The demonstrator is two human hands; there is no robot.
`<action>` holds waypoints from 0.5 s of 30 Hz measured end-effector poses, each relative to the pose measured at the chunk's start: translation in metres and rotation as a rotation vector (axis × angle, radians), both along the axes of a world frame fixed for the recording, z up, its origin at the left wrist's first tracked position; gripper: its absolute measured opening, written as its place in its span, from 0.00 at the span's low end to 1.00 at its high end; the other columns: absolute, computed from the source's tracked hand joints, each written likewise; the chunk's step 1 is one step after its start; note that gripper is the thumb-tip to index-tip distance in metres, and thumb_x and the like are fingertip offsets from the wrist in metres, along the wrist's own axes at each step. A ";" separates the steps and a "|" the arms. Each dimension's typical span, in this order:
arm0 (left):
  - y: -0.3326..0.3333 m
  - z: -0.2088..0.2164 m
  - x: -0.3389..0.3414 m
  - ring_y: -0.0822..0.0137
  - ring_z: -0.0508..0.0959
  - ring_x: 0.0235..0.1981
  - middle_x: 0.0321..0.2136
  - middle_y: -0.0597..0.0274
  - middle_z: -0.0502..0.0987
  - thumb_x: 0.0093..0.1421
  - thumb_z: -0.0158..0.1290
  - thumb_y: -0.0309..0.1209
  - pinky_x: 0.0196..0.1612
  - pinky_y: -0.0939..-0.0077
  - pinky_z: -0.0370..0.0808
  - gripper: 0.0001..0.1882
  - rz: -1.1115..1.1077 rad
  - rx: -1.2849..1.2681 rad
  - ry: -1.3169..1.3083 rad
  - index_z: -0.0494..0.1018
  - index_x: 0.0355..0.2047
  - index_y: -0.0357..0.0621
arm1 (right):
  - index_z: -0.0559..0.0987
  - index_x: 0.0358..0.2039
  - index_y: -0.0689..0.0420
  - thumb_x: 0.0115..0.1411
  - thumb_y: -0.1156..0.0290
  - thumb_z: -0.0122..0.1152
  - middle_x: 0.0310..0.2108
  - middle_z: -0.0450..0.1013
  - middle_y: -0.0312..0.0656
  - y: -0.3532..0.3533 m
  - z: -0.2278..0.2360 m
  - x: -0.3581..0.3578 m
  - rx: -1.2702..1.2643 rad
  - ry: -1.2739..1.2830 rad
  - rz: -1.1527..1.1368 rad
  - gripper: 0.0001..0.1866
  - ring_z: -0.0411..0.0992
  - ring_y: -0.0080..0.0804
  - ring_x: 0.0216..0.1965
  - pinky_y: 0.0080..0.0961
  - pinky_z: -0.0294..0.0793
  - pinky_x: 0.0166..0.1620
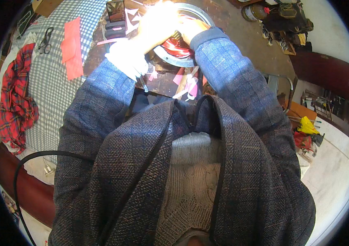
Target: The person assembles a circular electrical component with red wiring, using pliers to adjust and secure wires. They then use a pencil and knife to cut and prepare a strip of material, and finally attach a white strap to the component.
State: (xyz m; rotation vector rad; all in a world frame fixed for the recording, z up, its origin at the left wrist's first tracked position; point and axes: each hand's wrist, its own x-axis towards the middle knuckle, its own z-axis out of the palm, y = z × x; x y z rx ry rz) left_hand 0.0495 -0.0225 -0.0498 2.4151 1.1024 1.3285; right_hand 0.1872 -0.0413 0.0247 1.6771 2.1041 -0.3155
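A round grey metal motor stator (169, 58) lies on a dark wooden worktop (158, 84). Red-brown copper wire coils (179, 50) fill the inside of its ring. Strong light washes out my left hand (158, 26), which reaches over the left side of the ring; glare hides its fingers. From the right, my right hand (193, 29) comes in over the coils with its fingers curled inward. What those fingers hold cannot be made out. Pink and white strips of insulating paper (190, 84) lie at the stator's near side.
Left of the worktop, a checked cloth (55, 102) bears a pink sheet (72, 49), glasses (45, 45) and a red plaid garment (16, 98). A phone-like device (115, 11) stands at the far left of the worktop. A metal-framed stool (283, 82) is at right.
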 end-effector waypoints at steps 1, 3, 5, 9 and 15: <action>0.000 -0.002 0.000 0.54 0.77 0.40 0.35 0.54 0.78 0.56 0.51 0.31 0.50 0.59 0.75 0.11 0.007 -0.009 0.056 0.77 0.36 0.41 | 0.73 0.66 0.48 0.74 0.64 0.43 0.66 0.70 0.46 0.000 0.001 0.000 -0.003 -0.001 0.003 0.22 0.68 0.40 0.67 0.34 0.66 0.69; 0.000 -0.005 0.000 0.55 0.77 0.40 0.35 0.55 0.78 0.55 0.52 0.32 0.49 0.60 0.75 0.11 0.022 -0.027 0.168 0.77 0.36 0.42 | 0.73 0.66 0.48 0.74 0.64 0.43 0.66 0.70 0.46 -0.002 0.004 0.000 -0.015 -0.003 0.009 0.22 0.68 0.40 0.67 0.34 0.66 0.69; 0.000 -0.008 -0.001 0.54 0.77 0.41 0.36 0.54 0.79 0.54 0.52 0.32 0.49 0.60 0.75 0.11 0.042 -0.033 0.160 0.78 0.35 0.42 | 0.73 0.66 0.48 0.74 0.64 0.43 0.66 0.70 0.46 -0.004 0.006 0.001 -0.030 -0.004 0.018 0.22 0.68 0.40 0.67 0.34 0.66 0.69; 0.001 -0.010 -0.002 0.54 0.77 0.42 0.37 0.54 0.79 0.53 0.52 0.32 0.49 0.59 0.76 0.12 0.073 0.052 0.142 0.78 0.36 0.42 | 0.74 0.64 0.48 0.73 0.65 0.44 0.65 0.70 0.46 -0.008 0.006 0.003 -0.043 0.001 0.031 0.22 0.68 0.40 0.65 0.34 0.67 0.68; -0.006 0.002 -0.003 0.49 0.78 0.47 0.45 0.48 0.80 0.58 0.54 0.36 0.54 0.55 0.75 0.19 0.055 -0.050 -0.007 0.79 0.46 0.39 | 0.78 0.57 0.51 0.70 0.66 0.47 0.59 0.73 0.48 -0.004 -0.008 -0.003 0.024 0.018 0.053 0.18 0.73 0.41 0.57 0.35 0.73 0.60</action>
